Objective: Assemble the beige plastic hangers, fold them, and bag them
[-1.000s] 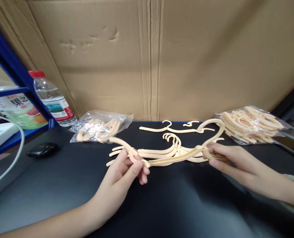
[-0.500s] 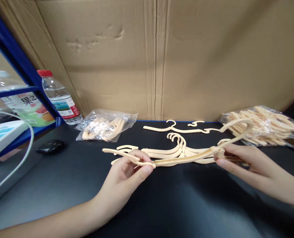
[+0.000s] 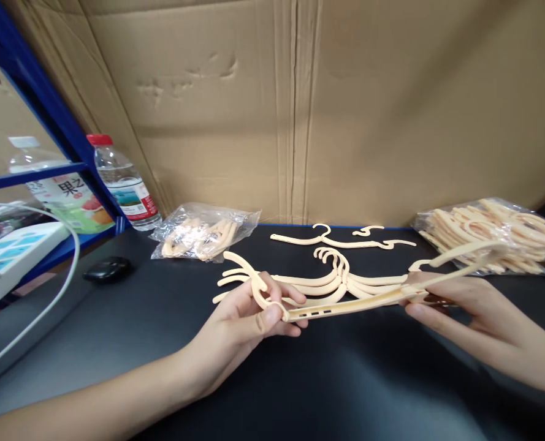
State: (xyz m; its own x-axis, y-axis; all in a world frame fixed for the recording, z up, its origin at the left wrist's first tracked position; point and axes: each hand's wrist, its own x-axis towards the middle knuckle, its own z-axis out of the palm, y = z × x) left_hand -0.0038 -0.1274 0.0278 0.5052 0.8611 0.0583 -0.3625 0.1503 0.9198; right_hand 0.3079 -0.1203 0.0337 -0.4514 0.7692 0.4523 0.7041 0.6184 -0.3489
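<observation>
The work looks well advanced but unfinished. A cream clothes hanger is up off the black surface, held between the 2 hands. The left hand pinches a curved end piece between thumb and fingers, right where it meets the hanger's left end. The 2 parts touch there; whether they are locked together cannot be told. The right hand grips the same hanger near its middle, thumb in front and the fingers wrapped behind, with the hook leaning off to the right. That hand hides the hanger's far end, so the state of that side is unclear.

Just behind, a nested stack of hangers lies flat, with perhaps 4 hooks bunched together and curved tips fanning out at the left. These look finished, though the overlap keeps each joint from being checked.

Farther back lies 1 single hanger. A small clip arm sits at its right end, attached or merely laid against it; its left end appears bare. Just behind its right half lies 1 loose S-shaped piece, so this set seems to be left to do. The transparent bag of small pieces at the left and the transparent bag of hangers at the right are both well filled, which suggests more parts remain.
</observation>
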